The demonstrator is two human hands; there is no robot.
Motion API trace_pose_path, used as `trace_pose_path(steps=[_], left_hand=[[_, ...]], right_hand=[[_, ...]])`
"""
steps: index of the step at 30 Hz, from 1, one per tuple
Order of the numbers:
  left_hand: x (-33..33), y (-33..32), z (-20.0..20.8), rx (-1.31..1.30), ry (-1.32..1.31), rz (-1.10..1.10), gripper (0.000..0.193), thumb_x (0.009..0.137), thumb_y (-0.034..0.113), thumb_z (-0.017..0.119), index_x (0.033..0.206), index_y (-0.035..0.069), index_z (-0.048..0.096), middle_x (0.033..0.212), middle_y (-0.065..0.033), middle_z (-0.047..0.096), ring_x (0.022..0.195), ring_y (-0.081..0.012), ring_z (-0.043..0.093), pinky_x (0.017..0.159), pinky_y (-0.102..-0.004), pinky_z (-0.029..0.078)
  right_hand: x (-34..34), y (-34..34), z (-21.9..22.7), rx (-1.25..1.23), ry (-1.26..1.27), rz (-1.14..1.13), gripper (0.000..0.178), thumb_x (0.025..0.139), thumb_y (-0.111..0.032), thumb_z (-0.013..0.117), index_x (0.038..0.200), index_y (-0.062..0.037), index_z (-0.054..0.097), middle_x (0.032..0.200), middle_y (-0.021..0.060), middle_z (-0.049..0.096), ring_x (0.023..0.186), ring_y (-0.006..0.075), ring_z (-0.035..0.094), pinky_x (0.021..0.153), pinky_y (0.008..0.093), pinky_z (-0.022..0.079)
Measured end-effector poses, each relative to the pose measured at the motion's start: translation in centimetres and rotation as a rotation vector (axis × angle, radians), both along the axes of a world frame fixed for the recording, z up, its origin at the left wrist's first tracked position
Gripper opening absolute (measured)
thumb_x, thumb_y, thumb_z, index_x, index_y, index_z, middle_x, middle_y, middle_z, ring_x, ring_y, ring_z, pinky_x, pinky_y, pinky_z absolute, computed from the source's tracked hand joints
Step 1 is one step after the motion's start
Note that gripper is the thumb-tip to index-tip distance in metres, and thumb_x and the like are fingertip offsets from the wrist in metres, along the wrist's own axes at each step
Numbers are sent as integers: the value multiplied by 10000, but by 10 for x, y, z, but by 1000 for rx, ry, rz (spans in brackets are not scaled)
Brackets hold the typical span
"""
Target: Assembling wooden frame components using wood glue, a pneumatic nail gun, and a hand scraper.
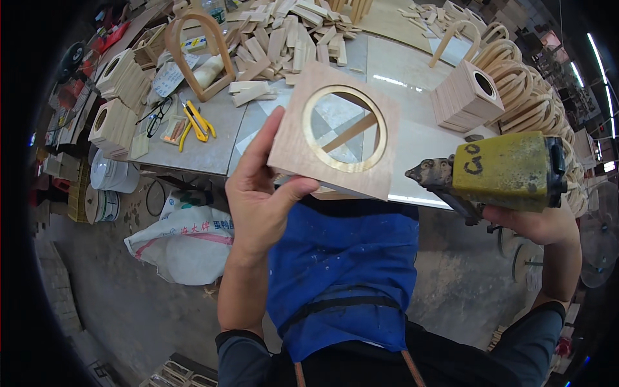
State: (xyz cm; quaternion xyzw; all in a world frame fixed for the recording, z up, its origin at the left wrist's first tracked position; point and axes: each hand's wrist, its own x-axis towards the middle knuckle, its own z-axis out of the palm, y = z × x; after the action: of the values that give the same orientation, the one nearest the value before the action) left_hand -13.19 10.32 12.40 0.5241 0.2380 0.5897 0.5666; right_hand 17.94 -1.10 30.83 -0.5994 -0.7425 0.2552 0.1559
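Observation:
My left hand (259, 197) grips a pale wooden box (291, 138) by its left side, thumb along the lower edge. It is tilted up over the table's front edge, and a round hole with a light ring (311, 143) shows in its face. Through the hole I see a diagonal wooden strip. Closed around the handle of a worn yellow nail gun (503, 171), my right hand (535, 222) is partly hidden beneath the tool. The nail gun's nose points left toward the box, with a gap between them.
On the table (403, 64) lie a heap of wood strips (284, 42), yellow pliers (196, 122), glasses (155, 116) and an arched wooden frame (171, 42). Finished-looking boxes (461, 97) and stacked arches (522, 84) stand right. Below left are a white sack (184, 248) and buckets (106, 177).

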Motion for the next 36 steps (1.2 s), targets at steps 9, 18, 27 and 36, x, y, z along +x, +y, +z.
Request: trace_pose_path(steps=[9, 18, 27, 36], left_hand=[[0, -6, -4, 10, 4, -3, 958, 701, 19, 898, 1544, 15, 442, 1570, -158, 497, 1378, -262, 550, 1193, -381, 416], [0, -7, -2, 23, 20, 12, 957, 703, 37, 905, 1543, 23, 446, 1576, -157, 490, 1380, -261, 550, 1192, -385, 421], [3, -8, -3, 27, 6, 20, 954, 696, 29, 906, 1537, 23, 454, 1579, -155, 485, 1382, -263, 547, 1195, -386, 418], [2, -7, -2, 48, 43, 16, 949, 689, -17, 893, 1532, 13, 458, 1564, -159, 503, 1373, -265, 554, 1191, -384, 420]], right_hand=[[-4, 5, -14, -25, 175, 51, 339, 794, -84, 855, 1116, -32, 764, 1073, 117, 780, 893, 261, 759, 785, 348, 608], [-4, 6, -14, -26, 85, 155, 329, 791, -101, 865, 1099, -34, 772, 1047, 108, 786, 869, 251, 760, 760, 336, 605], [0, 4, -17, 27, 28, 180, 338, 785, -146, 885, 1094, -54, 780, 1042, 94, 789, 856, 245, 761, 738, 328, 599], [1, 2, -15, 80, -103, 224, 324, 783, -164, 893, 1075, -69, 789, 1062, 85, 786, 876, 238, 761, 754, 317, 589]])
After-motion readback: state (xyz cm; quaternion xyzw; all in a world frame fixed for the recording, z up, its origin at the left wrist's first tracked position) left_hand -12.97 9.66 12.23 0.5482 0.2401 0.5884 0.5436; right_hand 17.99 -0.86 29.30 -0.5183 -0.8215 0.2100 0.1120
